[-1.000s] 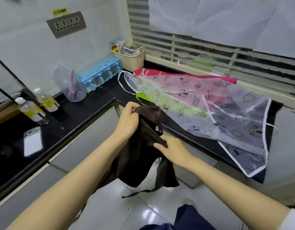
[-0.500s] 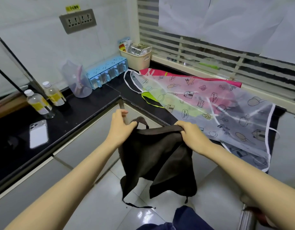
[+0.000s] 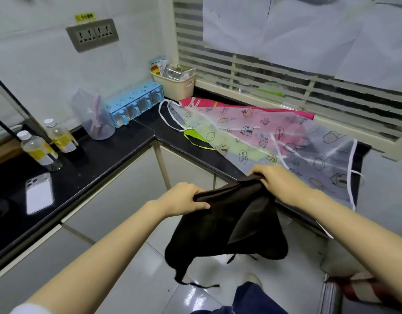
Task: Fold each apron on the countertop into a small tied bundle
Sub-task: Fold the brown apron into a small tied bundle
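Gripping dark apron [image 3: 229,223]: left hand [image 3: 184,198], right hand [image 3: 279,180]; fingertips hidden underneath.

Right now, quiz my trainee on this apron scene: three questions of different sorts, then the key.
1. True or false: the dark apron lies flat on the countertop.
2. Which apron tops the pile on the countertop? A pink; B clear printed; C green.
3. How many bottles stand near the phone?
Key: 1 false, the left hand and right hand grip it in the air, off the countertop; 2 B, the clear printed apron; 3 two.
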{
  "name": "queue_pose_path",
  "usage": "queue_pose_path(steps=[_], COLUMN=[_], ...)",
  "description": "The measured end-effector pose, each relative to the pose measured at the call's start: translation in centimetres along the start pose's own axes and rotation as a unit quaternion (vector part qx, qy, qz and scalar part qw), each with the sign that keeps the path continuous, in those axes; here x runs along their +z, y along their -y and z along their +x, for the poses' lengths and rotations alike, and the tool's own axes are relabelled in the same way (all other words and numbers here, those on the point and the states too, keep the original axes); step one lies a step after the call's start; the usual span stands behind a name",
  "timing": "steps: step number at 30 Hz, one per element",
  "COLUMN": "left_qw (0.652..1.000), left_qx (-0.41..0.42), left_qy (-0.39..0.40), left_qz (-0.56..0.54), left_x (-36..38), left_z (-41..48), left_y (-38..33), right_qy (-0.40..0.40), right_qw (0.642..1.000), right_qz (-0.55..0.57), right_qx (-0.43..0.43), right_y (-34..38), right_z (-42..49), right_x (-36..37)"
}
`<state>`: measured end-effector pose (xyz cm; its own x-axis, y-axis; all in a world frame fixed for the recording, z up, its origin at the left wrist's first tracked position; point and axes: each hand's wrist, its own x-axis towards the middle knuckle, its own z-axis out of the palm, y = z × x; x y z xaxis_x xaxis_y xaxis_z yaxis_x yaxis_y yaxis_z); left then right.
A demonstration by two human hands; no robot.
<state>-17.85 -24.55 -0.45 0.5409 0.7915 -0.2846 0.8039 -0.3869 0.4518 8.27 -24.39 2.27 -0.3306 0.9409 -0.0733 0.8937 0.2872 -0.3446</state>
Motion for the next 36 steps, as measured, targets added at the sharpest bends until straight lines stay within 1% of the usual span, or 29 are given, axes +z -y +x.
queue_pose_path(steps=[2, 3, 4, 6, 7, 8, 9, 11, 13, 14, 15, 16, 17, 18, 19, 20, 21, 22, 23, 24, 25, 26, 27, 28, 30, 32, 34, 36], left_qw=[0.996, 0.991, 0.986, 0.976, 0.973, 0.973, 0.977, 0.993, 0.996, 0.989, 0.985, 0.987, 0.985, 0.966, 0.930, 0.899, 0.899, 0.931, 0.971, 0.994, 0.992, 0.987, 0.986, 0.988, 0.986, 0.983, 0.980, 0.982], left_qx=[-0.004, 0.002, 0.016, 0.048, 0.058, 0.057, 0.056, 0.028, -0.045, -0.087, -0.115, -0.125, -0.124, -0.115, -0.096, -0.077, -0.064, -0.053, -0.055, -0.075, -0.104, -0.126, -0.137, -0.139, -0.130, -0.127, -0.131, -0.132], left_qy=[-0.041, -0.076, -0.120, -0.194, -0.217, -0.222, -0.206, -0.110, 0.023, 0.065, 0.066, 0.007, -0.101, -0.233, -0.351, -0.422, -0.422, -0.353, -0.229, -0.080, 0.025, 0.063, 0.048, 0.006, -0.061, -0.105, -0.115, -0.095], left_qz=[0.074, 0.107, 0.116, 0.083, 0.049, 0.009, -0.016, 0.016, 0.077, 0.099, 0.112, 0.105, 0.071, 0.013, -0.048, -0.088, -0.096, -0.078, -0.034, 0.018, 0.060, 0.081, 0.078, 0.067, 0.082, 0.086, 0.101, 0.101], left_x=[-0.7, -1.1, -1.5, -2.2, -2.5, -2.7, -2.9, -3.1, -3.3, -3.4, -3.6, -3.8, -3.9, -4.0, -3.9, -3.8, -3.6, -3.1, -2.4, -1.6, -1.0, -0.6, -0.5, -0.7, -1.2, -2.0, -2.7, -3.4], left_z=[0.4, 0.6, 0.6, 0.5, 0.4, 0.4, 0.2, -0.5, -1.2, -1.5, -1.8, -2.0, -2.1, -2.3, -2.5, -2.7, -3.1, -3.1, -3.2, -3.5, -3.9, -4.3, -4.6, -4.7, -4.8, -4.5, -4.2, -3.8], left_y=[0.3, 0.3, 0.2, -0.1, -0.3, -0.2, -0.1, 0.8, 2.2, 3.0, 3.4, 3.7, 3.9, 3.7, 3.3, 3.0, 2.8, 3.3, 3.5, 3.5, 3.7, 3.8, 3.9, 3.8, 3.3, 3.2, 3.7, 4.4], right_qy=[0.037, 0.062, 0.081, 0.088, 0.078, 0.064, 0.052, 0.027, -0.024, -0.061, -0.107, -0.159, -0.212, -0.261, -0.294, -0.296, -0.255, -0.164, -0.050, 0.047, 0.104, 0.122, 0.116, 0.100, 0.075, 0.036, -0.003, -0.004], right_qw=[0.998, 0.996, 0.994, 0.992, 0.992, 0.992, 0.991, 0.991, 0.995, 0.995, 0.992, 0.984, 0.972, 0.958, 0.947, 0.945, 0.958, 0.983, 0.999, 0.996, 0.985, 0.981, 0.985, 0.989, 0.990, 0.994, 0.995, 0.993], right_qz=[-0.015, -0.009, -0.004, -0.011, -0.019, -0.025, -0.026, -0.009, 0.021, 0.042, 0.063, 0.080, 0.097, 0.113, 0.123, 0.130, 0.124, 0.083, 0.004, -0.081, -0.136, -0.148, -0.125, -0.107, -0.119, -0.104, -0.087, -0.087], right_qx=[0.046, 0.064, 0.078, 0.094, 0.101, 0.110, 0.121, 0.129, 0.091, 0.062, 0.030, 0.004, -0.013, -0.023, -0.031, -0.035, -0.033, -0.020, -0.003, 0.007, 0.011, 0.014, 0.017, 0.018, 0.002, 0.014, 0.046, 0.077], right_y=[-1.6, -2.2, -2.6, -3.1, -3.2, -3.3, -3.3, -2.7, -1.2, -0.1, 1.1, 2.4, 3.5, 4.3, 4.8, 5.0, 5.0, 4.6, 4.0, 3.2, 2.4, 1.6, 0.9, 0.5, 0.2, 0.1, -0.5, -1.2], right_z=[-0.2, -0.2, -0.2, -0.2, -0.1, 0.0, 0.2, 0.6, 0.9, 1.0, 1.0, 0.9, 0.7, 0.5, 0.2, -0.1, -0.4, -0.8, -1.2, -1.6, -1.9, -2.3, -2.4, -2.4, -2.3, -2.2, -2.2, -2.4], right_x=[0.5, 0.9, 1.4, 2.4, 2.9, 3.2, 3.3, 2.7, 1.7, 1.1, 0.6, 0.1, -0.3, -0.5, -0.6, -0.4, 0.1, 0.9, 1.9, 2.9, 3.5, 3.8, 3.9, 3.9, 3.4, 3.0, 2.4, 1.3])
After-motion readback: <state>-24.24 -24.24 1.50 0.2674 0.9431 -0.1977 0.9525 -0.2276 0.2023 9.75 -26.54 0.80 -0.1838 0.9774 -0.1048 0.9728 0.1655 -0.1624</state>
